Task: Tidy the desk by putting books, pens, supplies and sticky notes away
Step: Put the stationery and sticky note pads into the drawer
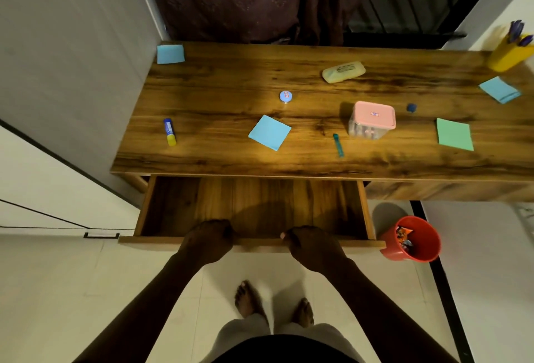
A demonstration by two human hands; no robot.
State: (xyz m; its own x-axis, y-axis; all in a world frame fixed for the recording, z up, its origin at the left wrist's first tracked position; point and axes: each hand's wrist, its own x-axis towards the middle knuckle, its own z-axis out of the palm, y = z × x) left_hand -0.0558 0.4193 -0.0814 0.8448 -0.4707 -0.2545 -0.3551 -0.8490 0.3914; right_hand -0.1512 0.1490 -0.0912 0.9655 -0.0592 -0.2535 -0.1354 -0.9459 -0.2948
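A blue sticky note [270, 132] lies mid-worktop [231, 79], with a glue stick [170, 132] to its left, both well beyond the hands. Nearer, the drawer [260, 203] stands open; the left hand [208, 242] and right hand [310, 244] each curl over its front edge, gripping it.

The brown wooden desk [231, 73] filled the upper frame, its open wooden drawer [251, 206] jutting out below centre. On the desk, a blue-and-yellow glue stick [170, 132] lay left, a square blue sticky pad [269, 132] at centre, and a pink-lidded clear plastic box [371, 121] right of it. A red plastic bin [413, 239] stood right of the drawer.
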